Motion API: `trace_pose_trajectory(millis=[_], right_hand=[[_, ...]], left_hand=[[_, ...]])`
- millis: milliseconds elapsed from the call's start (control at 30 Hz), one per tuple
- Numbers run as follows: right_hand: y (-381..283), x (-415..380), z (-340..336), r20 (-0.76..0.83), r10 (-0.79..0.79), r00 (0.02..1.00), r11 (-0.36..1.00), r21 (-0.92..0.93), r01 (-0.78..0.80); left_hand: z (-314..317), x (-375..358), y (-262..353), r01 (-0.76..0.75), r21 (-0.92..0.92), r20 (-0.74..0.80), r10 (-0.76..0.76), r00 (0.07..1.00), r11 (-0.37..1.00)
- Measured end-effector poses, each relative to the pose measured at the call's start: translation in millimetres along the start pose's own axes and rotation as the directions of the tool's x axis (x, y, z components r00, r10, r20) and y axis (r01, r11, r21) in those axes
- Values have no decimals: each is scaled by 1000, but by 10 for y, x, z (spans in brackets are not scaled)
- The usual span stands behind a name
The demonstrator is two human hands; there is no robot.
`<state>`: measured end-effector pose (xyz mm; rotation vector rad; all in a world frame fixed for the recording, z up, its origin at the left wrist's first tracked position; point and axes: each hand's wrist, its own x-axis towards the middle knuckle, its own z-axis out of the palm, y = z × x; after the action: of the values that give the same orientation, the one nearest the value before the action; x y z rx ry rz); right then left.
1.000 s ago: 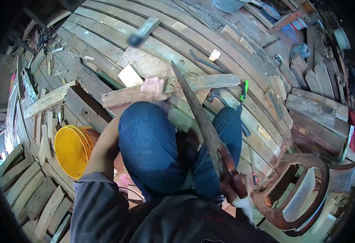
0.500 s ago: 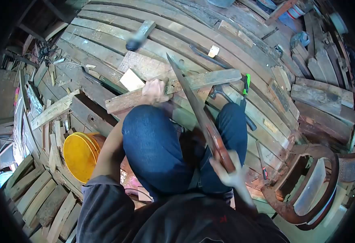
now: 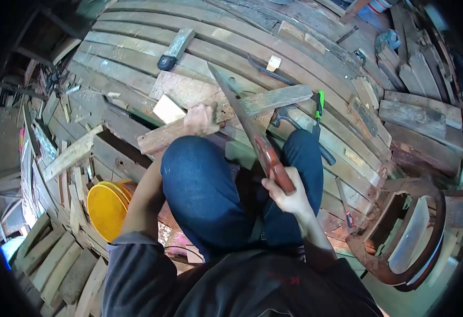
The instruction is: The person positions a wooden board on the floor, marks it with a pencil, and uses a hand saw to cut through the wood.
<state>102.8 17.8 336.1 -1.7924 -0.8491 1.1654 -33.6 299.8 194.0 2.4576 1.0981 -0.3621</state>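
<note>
A wooden plank (image 3: 280, 100) lies slanting across the boards in front of my knees. My left hand (image 3: 201, 119) is closed around it, left of the blade. My right hand (image 3: 287, 191) grips the glossy red-brown handle of a handsaw (image 3: 242, 115). Its long tapering blade crosses the plank near the middle, tip pointing away from me; the contact at the edge is hard to make out. A pale wood block (image 3: 168, 109) sits beside my left hand. Beyond the plank, right of the blade, lies a hammer (image 3: 288, 118).
A green-handled tool (image 3: 320, 105) lies near my right knee. Farther off are a dark-headed mallet (image 3: 176, 48) and a pry bar (image 3: 266, 71). At left stands a yellow bucket (image 3: 106, 211) by stacked wood. A curved wooden chair frame (image 3: 437, 232) is at right.
My right hand has pushed the saw forward and slightly left, so its handle is closer to the plank. My left hand stays on the plank. The view has shifted slightly.
</note>
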Motion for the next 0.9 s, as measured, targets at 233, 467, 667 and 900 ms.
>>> trace_pose_trajectory(millis=[233,467,667,900], right_hand=[[-412,-1139,-575,78,139,987,990,-37,-136],[84,-664,13,-235,-179,956,979,53,196],[-253,-1057,-300,22,-49,999,999,21,48],[-116,-1139,-257,-71,-10,997,997,81,15]], left_hand=[[105,27,-15,2,52,-17,-1,1000,999],[30,-31,23,5,36,-32,-4,999,999],[36,23,-14,22,4,-57,-22,998,1000],[114,42,-90,7,79,-12,-6,1000,997]])
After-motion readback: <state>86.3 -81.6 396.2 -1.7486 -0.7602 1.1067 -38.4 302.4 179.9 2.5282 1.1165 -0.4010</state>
